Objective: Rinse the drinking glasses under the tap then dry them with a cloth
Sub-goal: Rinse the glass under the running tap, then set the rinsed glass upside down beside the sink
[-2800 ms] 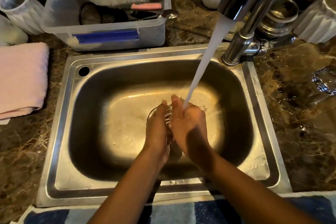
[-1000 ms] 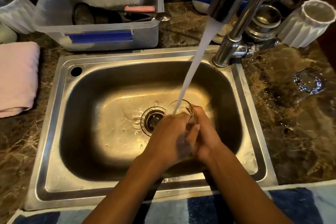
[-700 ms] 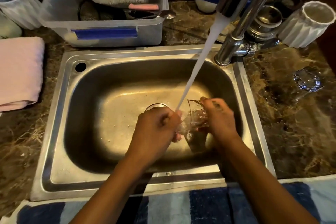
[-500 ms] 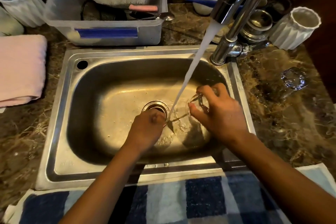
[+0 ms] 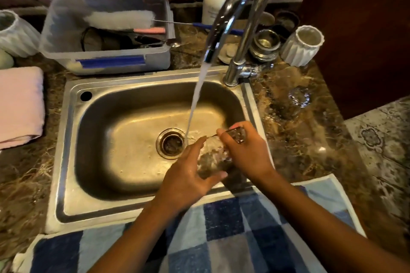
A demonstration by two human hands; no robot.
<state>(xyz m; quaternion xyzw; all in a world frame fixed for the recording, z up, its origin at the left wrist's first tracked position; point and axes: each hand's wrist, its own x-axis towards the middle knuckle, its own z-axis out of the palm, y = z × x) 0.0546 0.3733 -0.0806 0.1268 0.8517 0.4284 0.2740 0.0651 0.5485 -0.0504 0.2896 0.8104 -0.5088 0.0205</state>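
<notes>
Since half a second ago, the left hand (image 5: pixel 188 175) has left the drain (image 5: pixel 170 143) and come right to the glass (image 5: pixel 214 157), which now lies tilted between both hands, just right of the stream (image 5: pixel 195 99) rather than under it. Left fingers and thumb curl round the glass from its left and near side. The right hand (image 5: pixel 248 153) grasps its far right end, fingers wrapped over the rim (the exact rim edge is blurred). The glass is held over the right near part of the sink (image 5: pixel 66 162), above the basin floor. Water runs from the tap (image 5: pixel 235 13) and lands beside the drain. A second glass (image 5: pixel 299 96) stands on the counter (image 5: pixel 310 139) to the right, well apart. A checked cloth (image 5: pixel 233 239) lies along the near edge; a folded pink towel (image 5: pixel 20 104) lies to the left.
</notes>
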